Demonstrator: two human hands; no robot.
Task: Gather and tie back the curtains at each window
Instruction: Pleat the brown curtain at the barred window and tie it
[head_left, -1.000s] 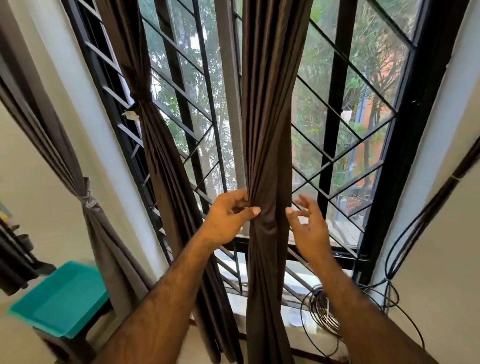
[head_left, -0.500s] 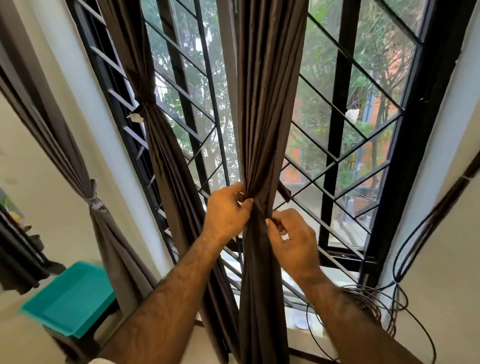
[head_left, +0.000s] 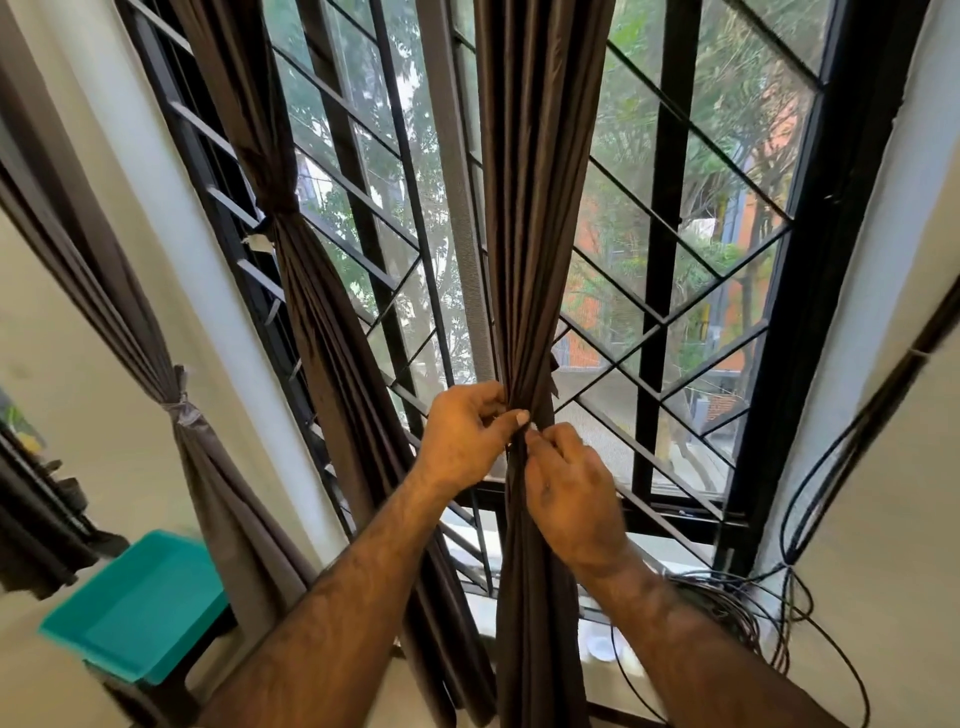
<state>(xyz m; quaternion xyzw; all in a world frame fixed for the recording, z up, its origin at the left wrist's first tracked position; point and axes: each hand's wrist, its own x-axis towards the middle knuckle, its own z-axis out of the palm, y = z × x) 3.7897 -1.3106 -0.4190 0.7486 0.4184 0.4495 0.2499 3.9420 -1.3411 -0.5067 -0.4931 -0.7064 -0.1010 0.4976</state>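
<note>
Change: the right hand has come in from the side and now meets the left hand on the middle curtain.
Hands: both pinch the bunched cloth, in front of the window grille.
Meaning: gathered, probably not tied yet.
Teal tray: I cannot see anything in it.

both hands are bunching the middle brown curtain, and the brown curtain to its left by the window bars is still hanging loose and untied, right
Not quite. The head view shows both the left hand and the right hand bunching the middle brown curtain, but the brown curtain to its left is already cinched with a tie at its waist, not loose.
</note>
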